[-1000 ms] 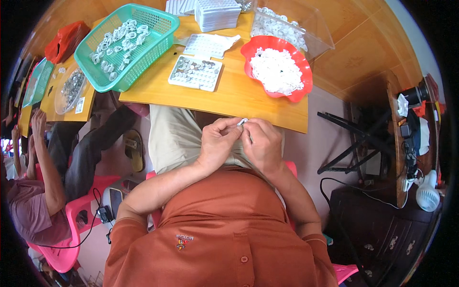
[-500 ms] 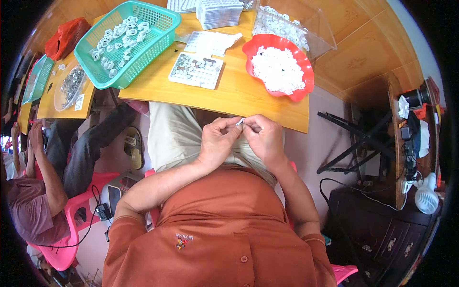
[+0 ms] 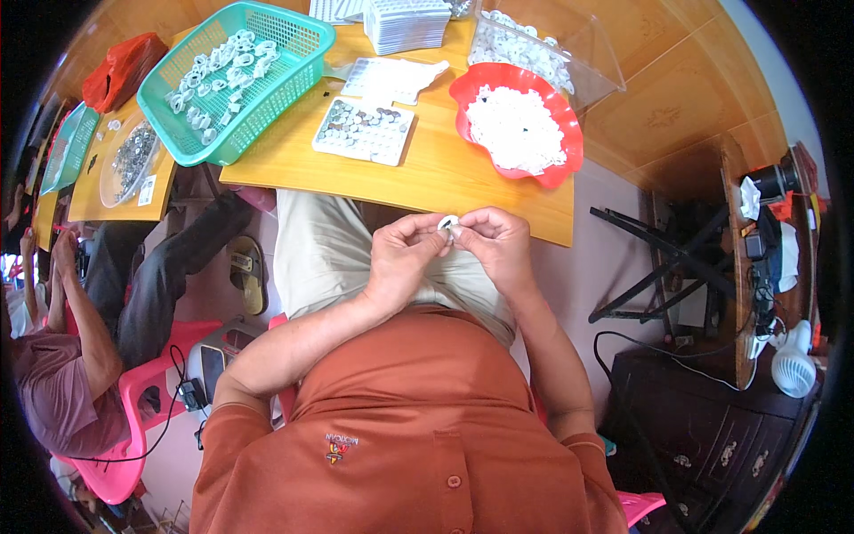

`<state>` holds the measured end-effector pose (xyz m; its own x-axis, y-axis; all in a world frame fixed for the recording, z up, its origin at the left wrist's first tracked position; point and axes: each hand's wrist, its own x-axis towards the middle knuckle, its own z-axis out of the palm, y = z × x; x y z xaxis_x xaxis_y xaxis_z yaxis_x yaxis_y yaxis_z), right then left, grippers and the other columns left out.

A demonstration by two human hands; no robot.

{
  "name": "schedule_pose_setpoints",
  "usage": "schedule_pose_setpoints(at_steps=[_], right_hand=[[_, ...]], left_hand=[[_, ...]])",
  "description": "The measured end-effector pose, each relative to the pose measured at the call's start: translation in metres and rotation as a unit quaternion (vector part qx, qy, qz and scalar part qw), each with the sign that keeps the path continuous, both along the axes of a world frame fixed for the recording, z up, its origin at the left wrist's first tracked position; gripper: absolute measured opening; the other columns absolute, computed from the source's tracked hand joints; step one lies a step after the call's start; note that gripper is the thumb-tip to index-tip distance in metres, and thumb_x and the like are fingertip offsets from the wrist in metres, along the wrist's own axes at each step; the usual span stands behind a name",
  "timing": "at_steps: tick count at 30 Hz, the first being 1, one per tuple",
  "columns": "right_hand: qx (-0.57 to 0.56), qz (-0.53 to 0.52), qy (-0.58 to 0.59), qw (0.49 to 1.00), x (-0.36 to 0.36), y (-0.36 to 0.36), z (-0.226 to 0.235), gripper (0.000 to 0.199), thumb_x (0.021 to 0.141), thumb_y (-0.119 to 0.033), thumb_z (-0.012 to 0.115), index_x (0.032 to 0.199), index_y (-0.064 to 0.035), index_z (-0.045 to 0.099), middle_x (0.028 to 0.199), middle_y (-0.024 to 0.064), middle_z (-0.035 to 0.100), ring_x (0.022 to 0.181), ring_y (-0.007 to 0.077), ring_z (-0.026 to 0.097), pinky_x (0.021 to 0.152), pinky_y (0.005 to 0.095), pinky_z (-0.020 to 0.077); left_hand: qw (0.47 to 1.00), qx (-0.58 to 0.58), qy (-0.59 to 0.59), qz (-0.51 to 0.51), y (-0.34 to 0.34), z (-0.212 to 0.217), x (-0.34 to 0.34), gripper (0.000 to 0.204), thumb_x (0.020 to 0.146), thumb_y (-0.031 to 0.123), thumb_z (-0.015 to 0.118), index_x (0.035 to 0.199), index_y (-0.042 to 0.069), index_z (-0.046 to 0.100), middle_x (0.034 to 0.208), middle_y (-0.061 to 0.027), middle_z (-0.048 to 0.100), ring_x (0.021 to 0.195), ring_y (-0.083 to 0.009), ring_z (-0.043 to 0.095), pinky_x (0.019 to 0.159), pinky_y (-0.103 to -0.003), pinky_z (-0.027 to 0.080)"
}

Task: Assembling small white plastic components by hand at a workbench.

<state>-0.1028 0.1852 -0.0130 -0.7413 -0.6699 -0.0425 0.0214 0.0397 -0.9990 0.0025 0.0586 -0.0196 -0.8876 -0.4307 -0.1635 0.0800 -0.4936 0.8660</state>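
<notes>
Pinching one small white ring (image 3: 447, 222): left hand (image 3: 402, 261), right hand (image 3: 495, 248).

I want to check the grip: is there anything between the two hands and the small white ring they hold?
Nothing visible. The left hand and the right hand both pinch the small white ring directly with bare fingertips, above the lap, near the table edge.
</notes>
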Motion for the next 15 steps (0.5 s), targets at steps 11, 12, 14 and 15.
schedule_pose_setpoints(at_steps=[11, 12, 14, 15], right_hand=[[-0.042, -0.001, -0.1, 0.994, -0.0012, 0.0028, 0.0051, 0.009, 0.085, 0.003, 0.063, 0.094, 0.0041, 0.061, 0.091, 0.0112, 0.067, 0.08, 0.0144, 0.066, 0.072, 0.0279, 0.058], [-0.044, -0.002, -0.108, 0.993, -0.0011, 0.0031, 0.0055, 0.009, 0.085, 0.003, 0.063, 0.094, 0.004, 0.062, 0.091, 0.0112, 0.067, 0.08, 0.0146, 0.066, 0.072, 0.0285, 0.0583], [-0.044, -0.003, -0.11, 0.993, -0.0009, 0.0031, 0.0059, 0.009, 0.085, 0.002, 0.063, 0.094, 0.0041, 0.062, 0.091, 0.0112, 0.067, 0.08, 0.0147, 0.066, 0.072, 0.029, 0.0585], [-0.043, -0.004, -0.112, 0.993, -0.0009, 0.003, 0.0059, 0.01, 0.085, 0.002, 0.063, 0.095, 0.0042, 0.062, 0.091, 0.0112, 0.067, 0.08, 0.0148, 0.066, 0.072, 0.0294, 0.0588]], left_hand=[[0.991, 0.127, -0.037, -0.027, -0.0052, 0.0048, 0.0009, 0.021, 0.087, -0.001, 0.062, 0.108, -0.003, 0.064, 0.093, -0.0076, 0.068, 0.077, -0.0089, 0.063, 0.069, -0.021, 0.052], [0.991, 0.126, -0.037, -0.027, -0.0053, 0.0049, 0.001, 0.021, 0.087, -0.001, 0.062, 0.108, -0.003, 0.064, 0.093, -0.0076, 0.068, 0.077, -0.0089, 0.063, 0.069, -0.021, 0.052], [0.989, 0.141, -0.033, -0.034, -0.0055, 0.0048, 0.0011, 0.02, 0.087, 0.0, 0.062, 0.107, -0.002, 0.064, 0.092, -0.0072, 0.068, 0.076, -0.0086, 0.063, 0.068, -0.02, 0.052], [0.989, 0.14, -0.033, -0.034, -0.0056, 0.0048, 0.001, 0.02, 0.087, 0.0, 0.062, 0.107, -0.002, 0.064, 0.092, -0.0072, 0.068, 0.076, -0.0086, 0.063, 0.068, -0.02, 0.052]])
